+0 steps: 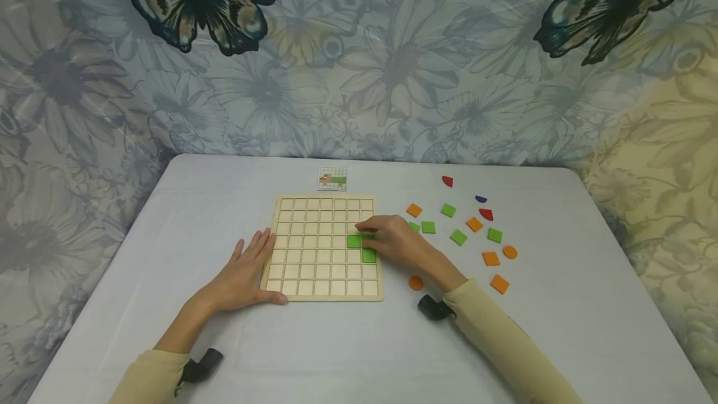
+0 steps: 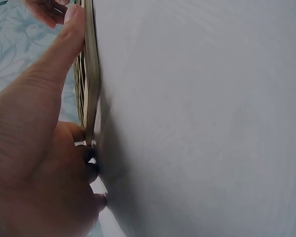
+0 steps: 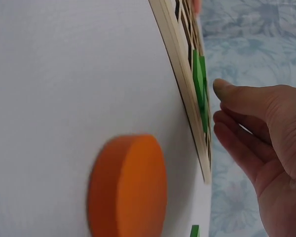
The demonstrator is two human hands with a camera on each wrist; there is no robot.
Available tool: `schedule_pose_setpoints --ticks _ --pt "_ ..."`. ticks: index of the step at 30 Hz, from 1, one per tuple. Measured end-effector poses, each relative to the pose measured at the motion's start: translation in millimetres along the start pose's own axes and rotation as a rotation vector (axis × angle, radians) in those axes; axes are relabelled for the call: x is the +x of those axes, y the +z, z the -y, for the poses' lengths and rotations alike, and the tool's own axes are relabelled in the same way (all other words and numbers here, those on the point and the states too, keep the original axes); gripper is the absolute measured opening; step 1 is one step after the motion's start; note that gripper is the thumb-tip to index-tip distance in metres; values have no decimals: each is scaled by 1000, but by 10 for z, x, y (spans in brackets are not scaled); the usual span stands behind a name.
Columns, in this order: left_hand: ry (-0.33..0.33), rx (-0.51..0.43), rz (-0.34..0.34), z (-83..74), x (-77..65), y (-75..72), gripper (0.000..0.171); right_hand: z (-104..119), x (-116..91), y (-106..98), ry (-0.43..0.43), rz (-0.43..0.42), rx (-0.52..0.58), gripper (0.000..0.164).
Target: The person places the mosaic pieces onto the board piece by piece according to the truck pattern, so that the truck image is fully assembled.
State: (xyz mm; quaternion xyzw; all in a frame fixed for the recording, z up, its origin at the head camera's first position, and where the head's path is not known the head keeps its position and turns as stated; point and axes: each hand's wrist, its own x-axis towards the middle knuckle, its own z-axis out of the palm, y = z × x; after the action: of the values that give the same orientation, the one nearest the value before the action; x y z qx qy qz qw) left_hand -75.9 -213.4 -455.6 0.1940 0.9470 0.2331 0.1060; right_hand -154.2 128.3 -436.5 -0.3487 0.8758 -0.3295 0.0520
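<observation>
A wooden grid board point(image 1: 310, 254) lies on the table, with green square tiles point(image 1: 368, 255) in cells near its right edge. Another green tile point(image 1: 354, 241) sits one row farther up and to the left; the right hand partly hides the cell beside it. The left hand point(image 1: 245, 276) rests at the board's left edge, fingers spread, thumb at the near left corner. Over the right side of the board hovers the right hand point(image 1: 397, 243), its fingers slightly bent. In the right wrist view, thumb and fingers point(image 3: 241, 140) stand apart with nothing seen between them, just off the green tiles point(image 3: 199, 84).
A small picture card point(image 1: 333, 178) lies beyond the board. Right of the board are scattered green squares point(image 1: 459, 237), orange squares point(image 1: 490, 259), orange discs point(image 1: 416, 283), red quarter-round pieces point(image 1: 447, 181) and a blue half-round piece point(image 1: 481, 199). A patterned wall hanging point(image 1: 359, 80) borders the table's far edge.
</observation>
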Motion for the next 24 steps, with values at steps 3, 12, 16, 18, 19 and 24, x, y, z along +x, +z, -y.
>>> schedule_pose_setpoints --ticks 3,12,16,18,19,24 --pt "-2 0 1 2 7 1 131 -22 -31 -48 1 -7 24 38" --pt "0 -5 4 6 6 4 131 -80 -102 -124 27 -34 15 38" --pt "-5 2 8 8 2 2 131 -89 -100 -122 33 -28 34 36" --pt "-6 2 8 8 -1 1 131 -88 -91 -110 22 -23 39 36" --pt "-6 1 8 7 -2 1 131 -87 -85 -103 18 -20 39 36" --pt "-5 -4 5 -5 -3 -2 131 -68 -39 -56 14 4 44 37"
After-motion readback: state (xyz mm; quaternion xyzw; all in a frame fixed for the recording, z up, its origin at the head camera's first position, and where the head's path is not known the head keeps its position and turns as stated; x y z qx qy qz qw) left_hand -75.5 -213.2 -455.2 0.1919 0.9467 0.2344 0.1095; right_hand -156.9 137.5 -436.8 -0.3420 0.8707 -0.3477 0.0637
